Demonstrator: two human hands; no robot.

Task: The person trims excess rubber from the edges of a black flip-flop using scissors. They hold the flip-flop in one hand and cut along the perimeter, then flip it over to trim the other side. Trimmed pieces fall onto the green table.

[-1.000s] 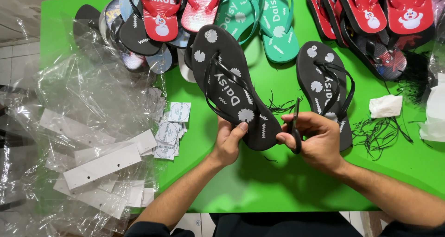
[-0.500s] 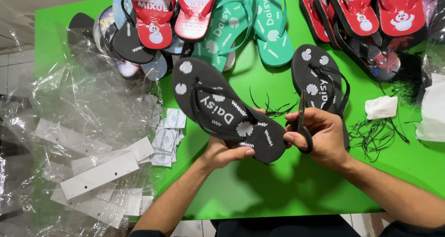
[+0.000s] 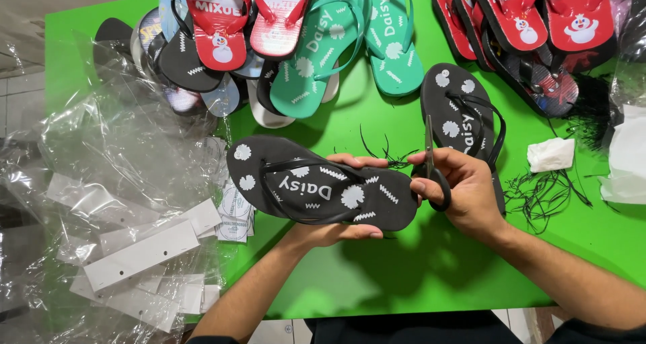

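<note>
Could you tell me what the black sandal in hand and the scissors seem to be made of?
Black sandal: likely matte foam rubber, judging by its thick, dull sole. Scissors: bright metal blades with glossy black handles, probably plastic.

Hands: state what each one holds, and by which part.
Left hand grips the black flip-flop from beneath, near its heel. Right hand holds black scissors by the handle loops, blades up.

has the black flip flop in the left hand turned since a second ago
Yes. The black flip-flop in the left hand has swung from steeply diagonal to nearly level, toe end now pointing left toward the plastic bags, judged against the green table edge.
</note>
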